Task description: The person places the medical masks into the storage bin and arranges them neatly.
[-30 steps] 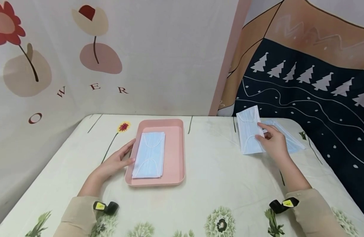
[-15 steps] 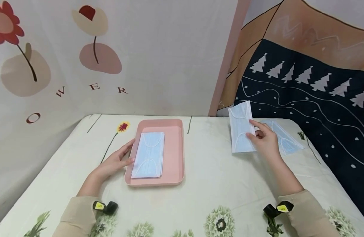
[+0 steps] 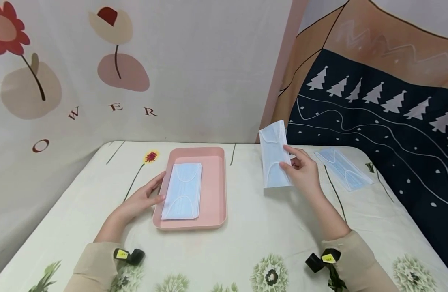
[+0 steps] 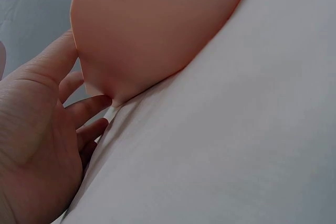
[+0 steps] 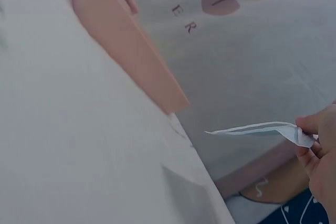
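Above the table, right of the pink tray [image 3: 213,182], my right hand [image 3: 300,170] pinches a pale blue face mask [image 3: 275,158] by its right edge, thumb in front. The mask hangs upright with its white ear loops facing me; in the right wrist view the mask [image 5: 262,129] appears edge-on. More folded masks [image 3: 182,190] lie stacked along the tray's left half. My left hand [image 3: 140,200] touches the left side of the tray, its fingers extended. In the left wrist view, that hand's thumb and fingertips meet the outside of the tray [image 4: 152,30].
Another blue mask [image 3: 343,168] lies alone on the flower-print tablecloth [image 3: 260,227] at the far right. A white printed curtain [image 3: 209,73] hangs behind the table, and a dark tree-print cloth [image 3: 373,121] hangs at the right.
My right hand has carried the pinched mask leftward, toward the tray, uncovering more of the mask on the table at the right. The left hand and the tray stay in place.
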### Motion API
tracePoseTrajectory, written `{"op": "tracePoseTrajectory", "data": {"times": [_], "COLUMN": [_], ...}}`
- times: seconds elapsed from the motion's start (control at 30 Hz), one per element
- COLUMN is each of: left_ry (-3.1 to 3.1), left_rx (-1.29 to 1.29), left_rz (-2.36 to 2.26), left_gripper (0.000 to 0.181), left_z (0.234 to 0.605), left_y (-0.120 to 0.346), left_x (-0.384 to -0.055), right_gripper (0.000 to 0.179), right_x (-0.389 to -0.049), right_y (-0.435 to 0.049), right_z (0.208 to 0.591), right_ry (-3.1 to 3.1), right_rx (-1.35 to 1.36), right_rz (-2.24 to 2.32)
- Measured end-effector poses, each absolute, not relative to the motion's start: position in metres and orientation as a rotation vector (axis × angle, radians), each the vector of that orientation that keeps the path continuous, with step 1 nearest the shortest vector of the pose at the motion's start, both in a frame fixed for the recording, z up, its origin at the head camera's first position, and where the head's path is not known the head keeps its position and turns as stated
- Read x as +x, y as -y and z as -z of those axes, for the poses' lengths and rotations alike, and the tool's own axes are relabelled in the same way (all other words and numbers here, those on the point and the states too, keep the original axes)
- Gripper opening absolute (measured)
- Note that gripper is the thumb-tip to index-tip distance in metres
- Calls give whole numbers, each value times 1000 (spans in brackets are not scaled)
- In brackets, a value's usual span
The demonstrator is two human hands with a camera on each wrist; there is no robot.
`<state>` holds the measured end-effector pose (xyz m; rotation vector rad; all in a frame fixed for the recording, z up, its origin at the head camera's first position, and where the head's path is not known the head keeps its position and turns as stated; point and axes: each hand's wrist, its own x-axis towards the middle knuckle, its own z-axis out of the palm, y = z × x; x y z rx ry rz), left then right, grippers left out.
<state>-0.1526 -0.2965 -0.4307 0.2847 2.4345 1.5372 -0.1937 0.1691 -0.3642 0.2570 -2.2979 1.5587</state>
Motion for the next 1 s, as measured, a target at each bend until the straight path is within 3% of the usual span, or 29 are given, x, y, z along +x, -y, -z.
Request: {"op": "tracePoseTrajectory", "data": {"times": [1.0], "left_ry": [-2464], "left_rx": [278], "left_rz": [-1515], "left_gripper": [84], "left_z": [431], "left_y": [296], "left_x": [-152], "right_gripper": [52], "right_x": [-173], "right_y": [-58], "right_z": [357], "right_ry": [2147], "right_rx": [440], "right_rz": [-1944]}}
